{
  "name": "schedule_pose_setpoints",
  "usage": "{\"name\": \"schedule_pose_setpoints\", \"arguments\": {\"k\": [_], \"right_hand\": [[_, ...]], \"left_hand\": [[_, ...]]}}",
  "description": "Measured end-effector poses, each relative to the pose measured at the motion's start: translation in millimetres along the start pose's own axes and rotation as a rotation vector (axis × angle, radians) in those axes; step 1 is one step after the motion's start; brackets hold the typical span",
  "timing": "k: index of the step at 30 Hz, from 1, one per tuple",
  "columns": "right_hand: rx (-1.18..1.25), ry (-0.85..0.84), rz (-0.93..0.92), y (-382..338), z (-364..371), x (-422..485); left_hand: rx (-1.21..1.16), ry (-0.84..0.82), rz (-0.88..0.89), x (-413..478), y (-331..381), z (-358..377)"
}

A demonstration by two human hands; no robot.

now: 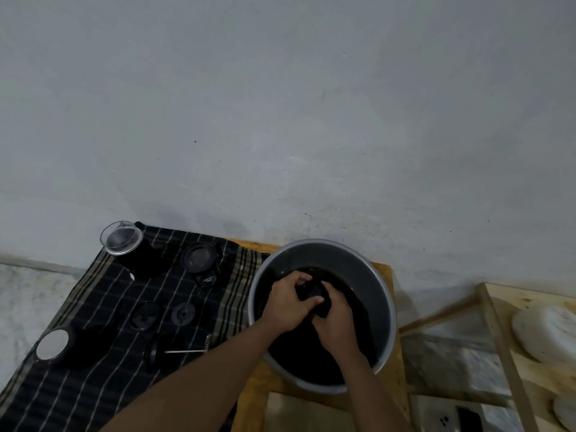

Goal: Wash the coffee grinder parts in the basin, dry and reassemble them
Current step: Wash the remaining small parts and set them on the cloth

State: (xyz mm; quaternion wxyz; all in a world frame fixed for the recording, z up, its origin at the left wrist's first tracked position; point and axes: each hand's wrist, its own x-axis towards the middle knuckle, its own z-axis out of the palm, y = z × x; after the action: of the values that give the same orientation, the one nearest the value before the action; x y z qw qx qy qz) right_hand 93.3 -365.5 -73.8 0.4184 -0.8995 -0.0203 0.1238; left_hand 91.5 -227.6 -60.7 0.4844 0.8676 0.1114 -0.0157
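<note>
Both hands are inside the grey metal basin (324, 254), which holds dark water. My left hand (288, 302) and my right hand (335, 319) grip one small black grinder part (313, 293) between them, just above the water. Other black grinder parts lie on a dark striped cloth (93, 385) to the left: a body with a clear lid (123, 240), a round burr housing (201, 260), two flat discs (184, 313), a cup with a pale top (53, 341), and a thin metal crank rod (187, 350).
The basin stands on a small wooden stool (385, 272) against a pale wall. A wooden frame (498, 332) with pale round lumps stands at the right. Grey floor shows at the left.
</note>
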Motion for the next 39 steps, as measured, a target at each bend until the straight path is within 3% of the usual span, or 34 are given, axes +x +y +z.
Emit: {"name": "schedule_pose_setpoints", "arguments": {"k": [11, 17, 26, 32, 39], "right_hand": [[0.014, -0.060, -0.012, -10, -2, 9], [0.201, -0.008, -0.051, -43, 8, 5], [0.483, -0.145, -0.043, -124, 55, -15], [0.228, -0.317, -0.131, -173, 135, -35], [-0.339, -0.509, -0.234, -202, 222, -61]], "left_hand": [[-0.017, -0.010, 0.022, 5, -2, -10], [-0.074, 0.042, 0.070, 8, 0, -45], [-0.221, 0.111, -0.163, -17, -35, -145], [-0.216, 0.174, -0.297, -56, -101, -225], [-0.063, 0.183, -0.354, -120, -171, -275]]}}
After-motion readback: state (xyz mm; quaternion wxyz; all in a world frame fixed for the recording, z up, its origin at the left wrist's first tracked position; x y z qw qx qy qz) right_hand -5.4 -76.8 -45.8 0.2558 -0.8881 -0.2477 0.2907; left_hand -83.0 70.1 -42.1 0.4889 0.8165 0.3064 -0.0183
